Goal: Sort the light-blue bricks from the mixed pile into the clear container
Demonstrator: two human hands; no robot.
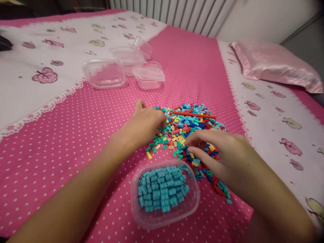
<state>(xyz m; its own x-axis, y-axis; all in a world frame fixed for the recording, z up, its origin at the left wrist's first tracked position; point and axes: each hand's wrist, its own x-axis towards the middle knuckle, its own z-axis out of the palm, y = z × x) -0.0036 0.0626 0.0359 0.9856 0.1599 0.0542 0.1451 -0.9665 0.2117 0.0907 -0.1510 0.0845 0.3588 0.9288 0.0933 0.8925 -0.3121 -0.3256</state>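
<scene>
A mixed pile of small plastic building bricks (187,121) in blue, red, green and yellow lies spread on the bed. At its left edge is my left hand (149,123), fingers curled down among the bricks; whatever they hold is hidden. Over the right part of the pile, my right hand (220,146) is closed, thumb and forefinger tips drawn near each other by some dark blue bricks. I cannot make out a piece between them. Closest to me, a clear plastic tub (165,221) contains many light-blue bricks (163,187), all of one colour.
Several clear plastic tubs (105,74) stand farther back on the left. A long red stick-like piece (194,115) lies across the pile. On the right is a shiny pink pillow (273,65). A pink dotted bedspread (83,131) lies underneath; white rails (172,13) rise behind.
</scene>
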